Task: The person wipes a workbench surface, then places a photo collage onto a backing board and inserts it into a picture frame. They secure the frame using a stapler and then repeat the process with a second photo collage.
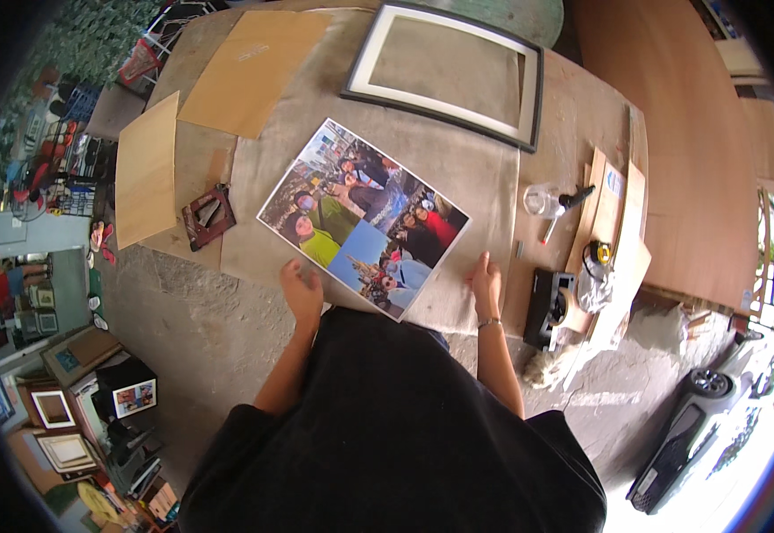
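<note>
A photo collage print [362, 222] lies turned at an angle on the cloth-covered table [254, 191] in front of me. It has several pictures of people and a white border. By its lower left edge is my left hand [302, 289], fingers curved and apart, with nothing visible in it. To the right of the print, and apart from it, my right hand [486, 282] rests near the table's front edge, fingers stretched out and holding nothing. Farther back lies a black picture frame [536, 107] with a white mat.
Brown boards [147, 173] lie at the left, near a dark red frame-corner tool [207, 218]. On the right are a clear cup [542, 201], a tape measure [598, 253], a black dispenser [547, 311] and wooden strips [631, 213]. Stacked frames [54, 409] stand on the floor at lower left.
</note>
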Demonstrator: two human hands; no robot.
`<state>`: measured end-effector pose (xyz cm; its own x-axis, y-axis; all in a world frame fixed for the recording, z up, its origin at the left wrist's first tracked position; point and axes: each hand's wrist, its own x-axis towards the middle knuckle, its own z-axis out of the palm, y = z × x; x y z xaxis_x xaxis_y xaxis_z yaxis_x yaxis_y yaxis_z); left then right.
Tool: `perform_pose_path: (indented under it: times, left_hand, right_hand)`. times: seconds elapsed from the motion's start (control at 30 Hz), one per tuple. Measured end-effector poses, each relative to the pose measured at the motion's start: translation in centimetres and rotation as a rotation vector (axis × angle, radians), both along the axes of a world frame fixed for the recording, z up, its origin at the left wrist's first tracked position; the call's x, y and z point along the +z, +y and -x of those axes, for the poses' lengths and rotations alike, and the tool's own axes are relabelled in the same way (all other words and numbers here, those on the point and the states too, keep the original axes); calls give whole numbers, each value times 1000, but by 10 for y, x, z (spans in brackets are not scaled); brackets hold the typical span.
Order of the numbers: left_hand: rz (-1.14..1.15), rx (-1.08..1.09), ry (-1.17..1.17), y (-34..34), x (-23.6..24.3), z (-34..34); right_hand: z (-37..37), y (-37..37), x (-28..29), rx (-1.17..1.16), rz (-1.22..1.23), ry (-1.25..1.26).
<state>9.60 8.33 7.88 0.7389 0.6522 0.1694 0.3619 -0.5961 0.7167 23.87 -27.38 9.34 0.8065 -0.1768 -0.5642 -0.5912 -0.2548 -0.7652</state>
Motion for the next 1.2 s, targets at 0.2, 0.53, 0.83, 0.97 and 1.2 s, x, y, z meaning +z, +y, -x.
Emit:
perform_pose_path:
  times: [0.2,0.53,0.83,0.97,1.2]
  left_hand:
    - [975,460,-72,-25,-31,-9]
    - [684,645,-7,-52,-63,-31]
    - [880,788,2,-68,-54,-56]
    - [1042,663,-62,-65,-14,-56]
    - [544,287,-419,-43,10,-65]
  right_hand:
    - [-131,20,43,349,427,-796]
    - [-287,69,0,766,775,-772]
    - [-322,59,1,854,912,-653]
    - [-330,56,23,961,957,-585]
    - [-344,46,98,966,586,-548]
